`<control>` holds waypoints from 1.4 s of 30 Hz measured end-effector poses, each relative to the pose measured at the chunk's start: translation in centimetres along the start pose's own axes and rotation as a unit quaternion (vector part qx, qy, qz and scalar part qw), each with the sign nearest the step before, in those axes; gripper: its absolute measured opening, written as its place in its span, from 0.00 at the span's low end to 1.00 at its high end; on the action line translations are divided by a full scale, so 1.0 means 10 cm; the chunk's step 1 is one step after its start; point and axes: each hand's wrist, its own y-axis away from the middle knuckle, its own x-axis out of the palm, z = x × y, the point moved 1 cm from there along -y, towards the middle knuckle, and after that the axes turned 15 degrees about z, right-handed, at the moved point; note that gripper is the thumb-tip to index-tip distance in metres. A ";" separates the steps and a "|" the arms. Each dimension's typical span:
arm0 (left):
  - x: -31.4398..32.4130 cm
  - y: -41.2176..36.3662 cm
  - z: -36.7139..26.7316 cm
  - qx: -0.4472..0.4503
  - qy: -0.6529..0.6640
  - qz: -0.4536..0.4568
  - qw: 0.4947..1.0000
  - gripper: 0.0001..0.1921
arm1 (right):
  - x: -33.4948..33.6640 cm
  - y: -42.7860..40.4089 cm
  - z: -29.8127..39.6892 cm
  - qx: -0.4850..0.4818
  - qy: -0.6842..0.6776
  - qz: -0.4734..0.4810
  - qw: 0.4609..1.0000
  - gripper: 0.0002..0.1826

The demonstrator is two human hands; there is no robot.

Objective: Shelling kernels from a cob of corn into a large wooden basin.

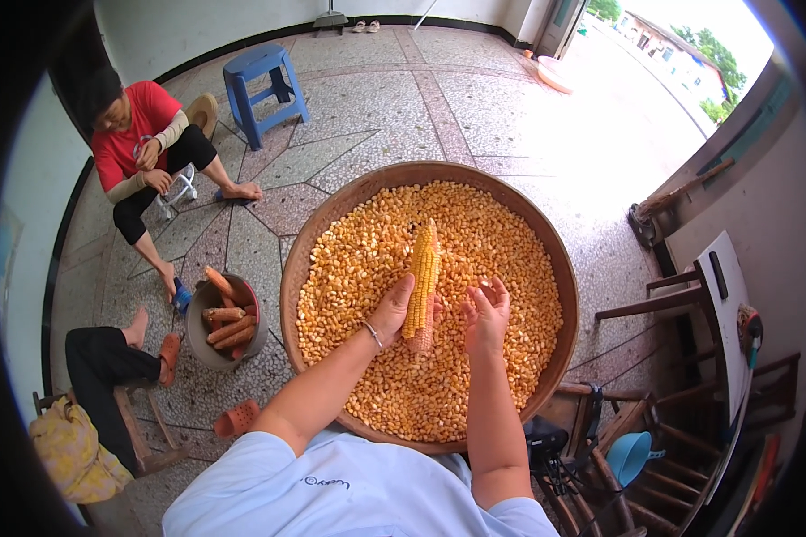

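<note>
My left hand [391,310] holds a partly shelled corn cob [422,288] upright over a large round woven basket [564,288]. Yellow kernel rows cover the cob's left side and top; its right side and lower end are bare. Loose corn kernels [403,403] fill the basket beneath both hands. Just right of the cob, my right hand [487,314] is raised with fingers apart and curled, and no object shows in it. A bracelet circles my left wrist.
A grey bucket [195,335] of bare cobs stands left of the basket. Beyond it sits a person in red [151,107] near a blue stool [258,64]. Another person's legs [111,362] are lower left. Wooden chairs [618,429] and a blue dipper [629,458] are lower right.
</note>
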 end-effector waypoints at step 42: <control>-0.04 -0.03 0.01 0.001 0.008 0.000 1.000 0.28 | 0.16 0.07 -0.16 0.035 0.157 0.168 0.973 0.06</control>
